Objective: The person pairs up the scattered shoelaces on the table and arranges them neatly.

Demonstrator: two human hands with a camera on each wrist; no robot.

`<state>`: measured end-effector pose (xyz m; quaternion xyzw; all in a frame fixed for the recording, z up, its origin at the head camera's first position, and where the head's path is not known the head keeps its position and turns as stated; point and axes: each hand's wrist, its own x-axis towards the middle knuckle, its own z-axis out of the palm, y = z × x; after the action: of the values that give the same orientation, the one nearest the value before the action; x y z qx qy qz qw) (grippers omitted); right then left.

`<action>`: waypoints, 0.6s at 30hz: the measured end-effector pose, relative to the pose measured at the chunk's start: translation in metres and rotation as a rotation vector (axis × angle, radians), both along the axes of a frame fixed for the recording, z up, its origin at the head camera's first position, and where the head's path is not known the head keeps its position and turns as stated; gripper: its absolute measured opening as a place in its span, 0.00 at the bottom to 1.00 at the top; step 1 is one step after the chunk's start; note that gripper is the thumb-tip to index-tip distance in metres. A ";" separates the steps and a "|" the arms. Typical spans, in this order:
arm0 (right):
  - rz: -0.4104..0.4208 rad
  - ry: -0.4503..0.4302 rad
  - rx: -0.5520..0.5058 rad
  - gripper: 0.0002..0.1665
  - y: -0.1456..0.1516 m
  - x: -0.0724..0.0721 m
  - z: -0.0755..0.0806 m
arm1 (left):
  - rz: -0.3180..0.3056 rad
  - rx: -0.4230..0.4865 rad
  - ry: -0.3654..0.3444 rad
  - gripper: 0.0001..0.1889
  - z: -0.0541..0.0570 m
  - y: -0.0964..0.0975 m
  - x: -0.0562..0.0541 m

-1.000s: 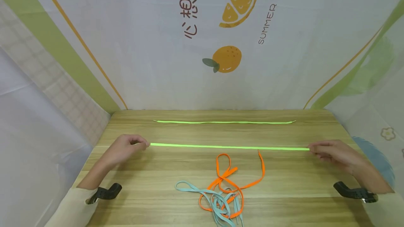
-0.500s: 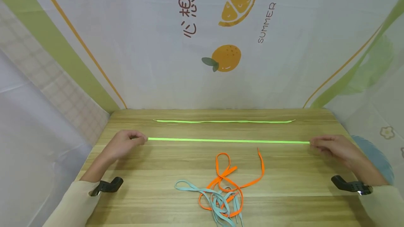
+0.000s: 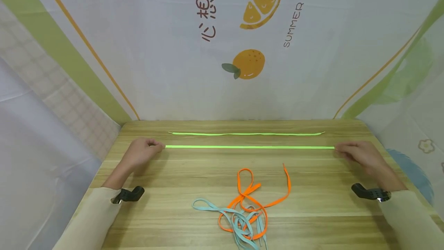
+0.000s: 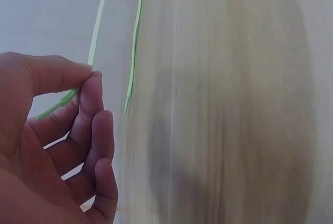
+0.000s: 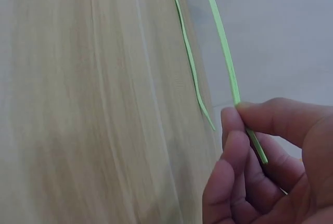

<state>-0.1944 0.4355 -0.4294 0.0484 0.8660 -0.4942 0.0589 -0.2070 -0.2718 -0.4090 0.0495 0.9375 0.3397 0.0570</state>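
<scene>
A neon green shoelace [image 3: 249, 147] is stretched straight between both hands, above the wooden table. My left hand [image 3: 143, 152] pinches its left end between thumb and index finger; the tip pokes out past the fingers in the left wrist view. At the other end, my right hand [image 3: 360, 156] pinches the lace the same way, a short tip [image 5: 258, 148] showing below the thumb. Behind it, a second neon green shoelace [image 3: 246, 134] lies straight along the back of the table, roughly parallel to the held one.
An orange shoelace [image 3: 289, 182] lies in loops at the table's middle front. Tangled with it is a pale blue shoelace [image 3: 208, 208]. A printed white cloth [image 3: 173, 68] hangs right behind the wooden table's [image 3: 156, 211] back edge.
Both hands have moved away from me, carrying the taut green shoelace toward the one at the back. The right hand has also shifted slightly left. The other laces lie unchanged.
</scene>
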 end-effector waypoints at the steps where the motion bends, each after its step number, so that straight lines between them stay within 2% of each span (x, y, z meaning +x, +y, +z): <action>1: -0.002 0.010 0.031 0.24 -0.001 -0.002 0.000 | 0.006 -0.004 0.002 0.23 -0.001 0.001 -0.002; 6: -0.018 0.048 0.112 0.29 -0.006 -0.013 -0.003 | 0.024 -0.042 0.043 0.21 -0.006 0.004 -0.016; 13: -0.034 0.083 0.358 0.32 -0.007 -0.032 -0.007 | 0.055 -0.072 0.045 0.19 -0.008 0.011 -0.032; 18: -0.076 0.068 0.364 0.33 -0.011 -0.040 -0.009 | 0.071 -0.080 0.028 0.17 -0.009 0.016 -0.041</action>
<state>-0.2343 0.4244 -0.4387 0.0740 0.9401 -0.3327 0.0013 -0.2483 -0.2561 -0.4181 0.0189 0.9522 0.3030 0.0337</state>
